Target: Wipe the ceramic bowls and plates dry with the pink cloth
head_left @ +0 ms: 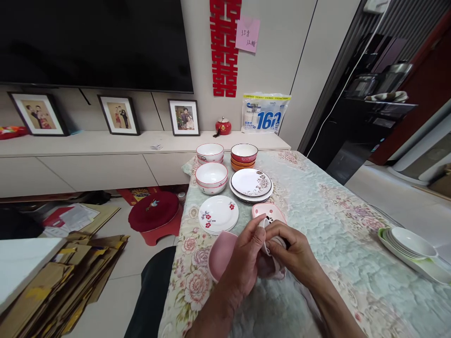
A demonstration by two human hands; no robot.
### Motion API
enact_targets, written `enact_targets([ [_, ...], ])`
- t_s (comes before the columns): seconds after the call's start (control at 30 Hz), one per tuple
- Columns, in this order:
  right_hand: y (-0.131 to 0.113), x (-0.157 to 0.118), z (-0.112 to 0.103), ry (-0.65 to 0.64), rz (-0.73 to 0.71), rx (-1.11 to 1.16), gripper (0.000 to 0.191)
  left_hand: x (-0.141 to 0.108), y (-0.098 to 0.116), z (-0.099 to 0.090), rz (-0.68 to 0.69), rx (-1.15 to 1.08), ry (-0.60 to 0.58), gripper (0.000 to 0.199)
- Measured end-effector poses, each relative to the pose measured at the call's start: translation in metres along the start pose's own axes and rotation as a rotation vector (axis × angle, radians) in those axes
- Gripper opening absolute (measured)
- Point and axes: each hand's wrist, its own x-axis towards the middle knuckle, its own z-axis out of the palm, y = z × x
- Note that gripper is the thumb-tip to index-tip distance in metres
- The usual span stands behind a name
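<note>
Low in the middle of the head view, my left hand grips a small white dish, seen nearly edge-on and mostly hidden by fingers. My right hand is closed on a pale pinkish cloth pressed against the dish. Just left of my left hand sits a pink bowl. Behind the hands lies a pink dish with a face pattern, partly covered by them. A stack of white plates with red flowers stands beyond the pink bowl.
Farther back are dark-rimmed plates, red-rimmed bowls and stacked red and orange bowls. White dishes rest on a green-edged tray at the right. A red stool stands left of the cloth-covered table.
</note>
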Motion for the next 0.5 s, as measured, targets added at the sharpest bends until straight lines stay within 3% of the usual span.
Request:
enact_targets([
  [0.1,0.0051,0.0003,-0.0032,-0.068,-0.082,-0.097,0.015,0.001,-0.0016,-0.0043,0.093,0.102,0.001,0.047],
  [0.2,0.008,-0.0001,-0.0017,-0.04,-0.132,-0.249,0.017,0.0011,-0.0022,-0.0077,0.133,0.188,0.001,0.044],
  [0.33,0.0063,0.0002,0.0035,0.093,-0.16,-0.432,0.018,0.0005,-0.001,-0.0069,0.116,0.197,-0.003,0.045],
  [0.5,0.0099,-0.0003,0.0028,0.324,-0.173,-0.562,0.015,0.0007,0.0026,-0.0019,0.061,0.013,-0.021,0.046],
])
